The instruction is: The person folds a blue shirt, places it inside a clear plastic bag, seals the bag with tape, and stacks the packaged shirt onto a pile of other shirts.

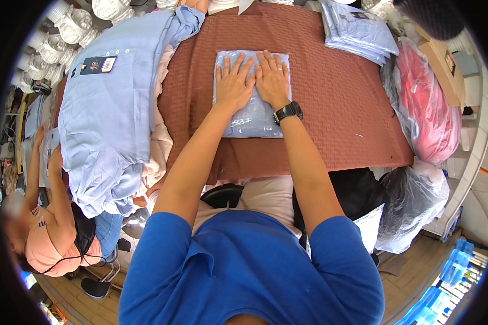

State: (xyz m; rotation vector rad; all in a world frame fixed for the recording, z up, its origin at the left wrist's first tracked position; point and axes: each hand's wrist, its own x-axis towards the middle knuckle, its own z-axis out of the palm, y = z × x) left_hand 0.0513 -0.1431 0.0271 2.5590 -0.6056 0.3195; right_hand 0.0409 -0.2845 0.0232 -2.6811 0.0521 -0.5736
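Observation:
A folded light blue shirt in a clear plastic bag [255, 120] lies flat on the brown tablecloth [331, 114] in front of me. My left hand [235, 84] rests on its upper left part, palm down with the fingers spread. Beside it, my right hand [272, 81] lies flat on the upper right part, fingers stretched toward the far edge. A black watch [288, 111] is on my right wrist. The plastic looks shiny and slightly wrinkled below the hands.
Unfolded blue shirts [111, 103] with a dark tag cover the table's left side. Several bagged shirts [358, 32] are stacked at the far right. A red bundle in plastic [428, 103] and a cardboard box [442, 65] stand along the right edge. Another person [62, 233] works at the left.

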